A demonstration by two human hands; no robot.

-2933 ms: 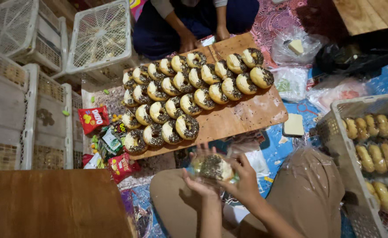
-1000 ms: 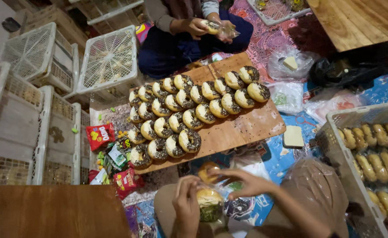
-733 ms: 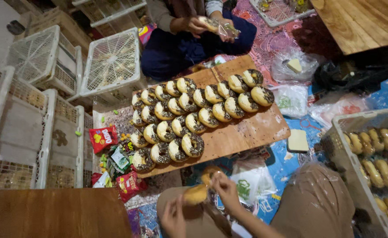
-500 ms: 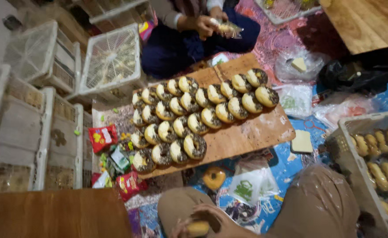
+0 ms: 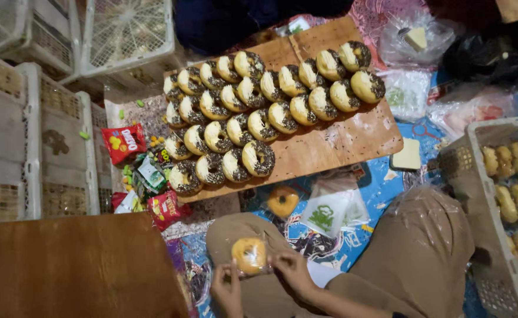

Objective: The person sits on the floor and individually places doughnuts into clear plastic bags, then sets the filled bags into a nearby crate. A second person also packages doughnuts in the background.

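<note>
Clear-wrapped doughnut pinched between left hand and right hand; bagging step, sealing seemingly needed next.

head cam | looks steeply down from above | near own lap | board farther ahead

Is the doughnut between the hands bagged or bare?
Bagged. The plain doughnut sits inside a clear plastic bag, glossy film around it, pinched by the left hand and right hand.

Both hands meet low, fingertips pinched together.
</note>
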